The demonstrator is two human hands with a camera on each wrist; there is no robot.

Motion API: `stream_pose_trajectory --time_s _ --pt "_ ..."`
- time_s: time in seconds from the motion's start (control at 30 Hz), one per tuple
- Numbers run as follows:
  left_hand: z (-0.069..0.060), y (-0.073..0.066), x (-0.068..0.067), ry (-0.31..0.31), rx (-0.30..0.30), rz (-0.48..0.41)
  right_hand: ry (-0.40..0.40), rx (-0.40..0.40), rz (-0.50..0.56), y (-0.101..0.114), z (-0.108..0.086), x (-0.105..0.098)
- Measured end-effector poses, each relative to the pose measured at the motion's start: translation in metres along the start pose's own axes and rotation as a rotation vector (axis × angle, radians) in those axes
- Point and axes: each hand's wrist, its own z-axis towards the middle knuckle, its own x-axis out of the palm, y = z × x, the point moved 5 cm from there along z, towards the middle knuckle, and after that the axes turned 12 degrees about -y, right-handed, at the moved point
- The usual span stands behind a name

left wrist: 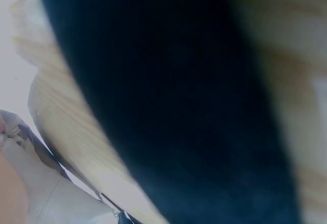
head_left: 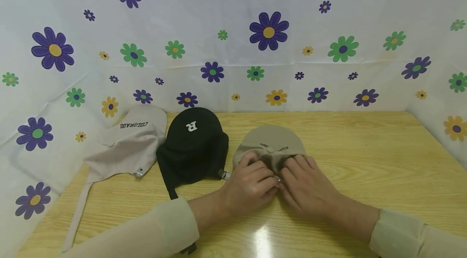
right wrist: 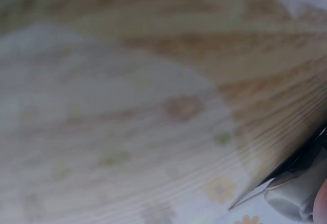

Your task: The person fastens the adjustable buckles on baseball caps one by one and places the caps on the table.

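In the head view a tan cap (head_left: pixel 271 136) lies right of the middle, its dark lettering partly hidden in a fold. The left hand (head_left: pixel 249 183) grips the cap's near left edge with curled fingers. Close beside it, the right hand (head_left: pixel 308 187) pinches the near right edge. A small metal glint shows between the hands, which nearly meet. The left wrist view holds a broad dark strap (left wrist: pixel 179 101), blurred, with a piece of the light cap (left wrist: pixel 51 193) at lower left. At the right wrist view's lower right corner a bit of cap (right wrist: pixel 294 196) shows beside a fingertip.
Left of the hands lies a black cap (head_left: pixel 195 144) with a white letter R, its strap running under the left sleeve. Farther left is a light cap (head_left: pixel 135 140) lettered COLORADO, its long strap (head_left: pixel 78 213) trailing toward the near edge. A flowered cloth (head_left: pixel 219 15) stands behind the wooden table (head_left: pixel 365 140).
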Motion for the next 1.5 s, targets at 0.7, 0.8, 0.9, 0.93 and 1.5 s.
stream_pose_trajectory --time_s 0.7,0.8,0.9,0.93,1.5 --pt "-0.001 0.006 -0.002 0.033 -0.038 0.044 -0.058 -0.010 0.080 -0.001 0.001 -0.004" --pt "-0.001 0.006 -0.002 0.034 -0.039 0.041 -0.046 -0.014 0.084 -0.001 0.001 -0.003" --pt "-0.002 0.005 -0.001 0.059 -0.043 0.038 -0.034 -0.021 0.080 -0.001 0.000 -0.002" --pt "-0.003 0.006 0.000 0.073 -0.046 0.037 -0.032 -0.027 0.075 -0.001 0.000 -0.002" --pt "0.000 0.016 -0.007 0.024 -0.295 0.175 -0.008 -0.053 0.007 -0.003 -0.001 -0.002"
